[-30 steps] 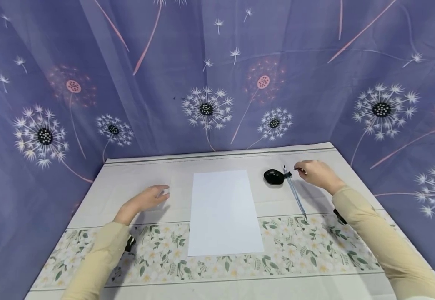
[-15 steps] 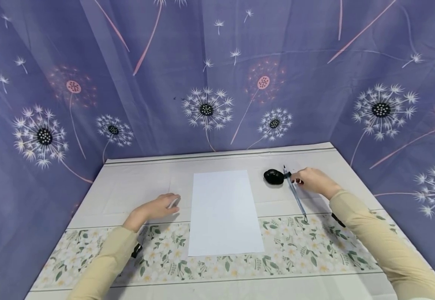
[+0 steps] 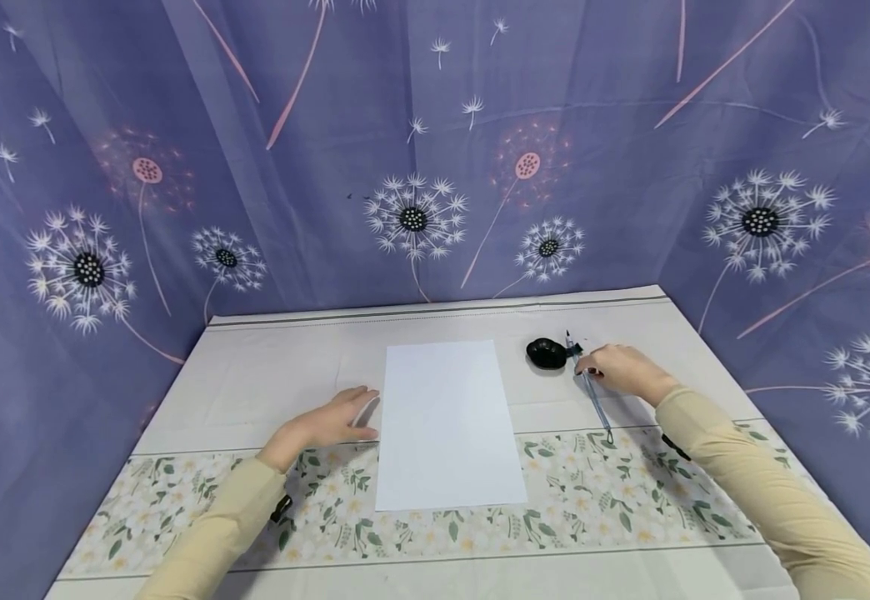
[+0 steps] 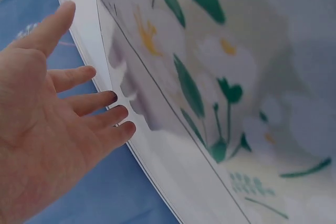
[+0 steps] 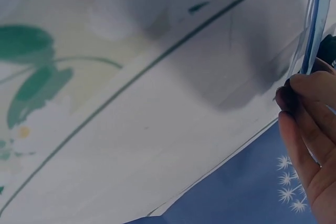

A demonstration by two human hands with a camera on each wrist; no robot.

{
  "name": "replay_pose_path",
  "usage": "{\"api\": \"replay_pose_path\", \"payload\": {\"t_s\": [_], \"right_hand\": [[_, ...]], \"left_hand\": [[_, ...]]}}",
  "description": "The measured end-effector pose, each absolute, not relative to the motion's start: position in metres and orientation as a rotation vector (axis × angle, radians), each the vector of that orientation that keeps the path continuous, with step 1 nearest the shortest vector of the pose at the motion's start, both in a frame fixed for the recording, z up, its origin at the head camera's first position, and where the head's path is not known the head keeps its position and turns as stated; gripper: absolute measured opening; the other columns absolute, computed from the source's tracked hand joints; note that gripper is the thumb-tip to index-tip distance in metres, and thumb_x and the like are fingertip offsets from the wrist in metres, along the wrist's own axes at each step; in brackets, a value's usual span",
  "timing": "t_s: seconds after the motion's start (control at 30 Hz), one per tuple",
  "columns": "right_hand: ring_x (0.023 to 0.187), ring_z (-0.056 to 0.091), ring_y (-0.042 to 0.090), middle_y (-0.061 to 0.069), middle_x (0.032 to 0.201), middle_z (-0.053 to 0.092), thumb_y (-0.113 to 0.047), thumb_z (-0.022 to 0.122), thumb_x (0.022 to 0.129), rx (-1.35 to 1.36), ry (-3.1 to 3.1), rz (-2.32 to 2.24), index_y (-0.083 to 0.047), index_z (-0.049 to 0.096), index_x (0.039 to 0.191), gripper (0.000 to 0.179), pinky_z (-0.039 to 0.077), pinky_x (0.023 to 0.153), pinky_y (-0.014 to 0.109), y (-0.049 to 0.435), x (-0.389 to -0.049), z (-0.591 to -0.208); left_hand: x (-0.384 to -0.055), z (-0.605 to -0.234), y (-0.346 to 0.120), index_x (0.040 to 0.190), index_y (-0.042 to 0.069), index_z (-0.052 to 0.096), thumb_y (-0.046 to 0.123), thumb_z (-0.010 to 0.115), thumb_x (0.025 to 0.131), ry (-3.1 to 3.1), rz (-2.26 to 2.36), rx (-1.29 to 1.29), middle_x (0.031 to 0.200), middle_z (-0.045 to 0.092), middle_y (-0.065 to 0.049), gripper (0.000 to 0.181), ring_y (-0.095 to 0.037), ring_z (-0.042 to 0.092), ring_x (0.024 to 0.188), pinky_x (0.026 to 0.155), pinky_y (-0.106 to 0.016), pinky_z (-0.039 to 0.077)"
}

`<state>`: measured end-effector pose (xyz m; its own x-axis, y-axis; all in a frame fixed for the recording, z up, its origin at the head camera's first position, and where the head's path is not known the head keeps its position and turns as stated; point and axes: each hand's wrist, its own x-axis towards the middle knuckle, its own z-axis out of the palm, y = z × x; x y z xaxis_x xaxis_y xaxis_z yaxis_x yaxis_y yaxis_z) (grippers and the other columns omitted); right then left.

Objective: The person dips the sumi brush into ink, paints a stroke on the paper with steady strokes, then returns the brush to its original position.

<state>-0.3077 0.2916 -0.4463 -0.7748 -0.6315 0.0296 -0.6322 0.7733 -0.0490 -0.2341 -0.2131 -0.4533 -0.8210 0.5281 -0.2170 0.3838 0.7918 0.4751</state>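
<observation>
A blank white sheet of paper (image 3: 450, 425) lies in the middle of the table. My left hand (image 3: 333, 421), fingers spread and mostly straight, is beside the sheet's left edge; the left wrist view shows the palm of this hand (image 4: 58, 114) holding nothing. At the right, my right hand (image 3: 622, 369) pinches the middle of a slim blue calligraphy brush (image 3: 596, 404) that has a dark tip and a hanging loop. Up close in the right wrist view, thumb and fingertips meet at the brush handle (image 5: 316, 24), and one fingertip looks dark. Beside the brush's tip end sits a shiny black oval dish (image 3: 547, 354).
A small black piece (image 3: 574, 350) lies between dish and brush. The table wears a white cloth (image 3: 285, 342) with a floral band (image 3: 435, 533). Purple dandelion-print curtains (image 3: 315, 250) stand close behind and on both sides.
My left hand has moved right, toward the paper's edge, and its fingers have spread. The right hand has moved left and nearer, onto the brush, and now pinches it.
</observation>
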Motion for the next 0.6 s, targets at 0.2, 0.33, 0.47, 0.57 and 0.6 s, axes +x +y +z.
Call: {"api": "replay_pose_path", "payload": {"t_s": [0.2,0.33,0.47,0.57,0.6], "right_hand": [[0.085,0.07,0.029,0.007,0.097,0.075,0.008,0.066,0.08,1.079,-2.904,0.045,-0.012,0.075,0.1,0.031,0.059,0.071,0.043,0.29,-0.31,-0.453],[0.084,0.07,0.028,0.006,0.095,0.075,0.009,0.065,0.08,1.077,-2.893,0.041,-0.012,0.075,0.098,0.03,0.059,0.07,0.042,0.288,-0.31,-0.453],[0.081,0.07,0.027,0.006,0.094,0.075,0.009,0.064,0.081,1.077,-2.902,0.029,-0.013,0.075,0.097,0.029,0.058,0.066,0.039,0.287,-0.31,-0.453],[0.08,0.07,0.026,0.006,0.093,0.074,0.009,0.064,0.081,1.076,-2.91,0.024,-0.013,0.074,0.096,0.028,0.058,0.064,0.037,0.286,-0.31,-0.453],[0.08,0.07,0.026,0.006,0.093,0.074,0.009,0.065,0.081,1.074,-2.911,0.027,-0.013,0.074,0.096,0.028,0.058,0.064,0.037,0.286,-0.311,-0.453]], "left_hand": [[-0.23,-0.453,-0.203,0.151,-0.002,0.024,0.043,0.068,0.087,2.63,0.578,0.711,0.157,0.018,-0.028,0.09,-0.043,0.017,0.146,0.119,-0.057,0.021],[-0.227,-0.451,-0.197,0.15,-0.004,0.028,0.04,0.071,0.085,2.645,0.592,0.709,0.156,0.023,-0.027,0.09,-0.042,0.022,0.145,0.119,-0.055,0.024],[-0.226,-0.451,-0.192,0.148,-0.005,0.031,0.038,0.074,0.083,2.68,0.624,0.676,0.153,0.029,-0.028,0.088,-0.042,0.028,0.143,0.118,-0.054,0.028],[-0.225,-0.453,-0.189,0.147,-0.005,0.033,0.037,0.077,0.08,2.703,0.619,0.651,0.152,0.032,-0.027,0.091,-0.041,0.031,0.142,0.118,-0.052,0.029],[-0.225,-0.454,-0.189,0.146,-0.005,0.034,0.037,0.078,0.079,2.709,0.608,0.647,0.152,0.032,-0.027,0.092,-0.04,0.031,0.142,0.118,-0.051,0.029]]}}
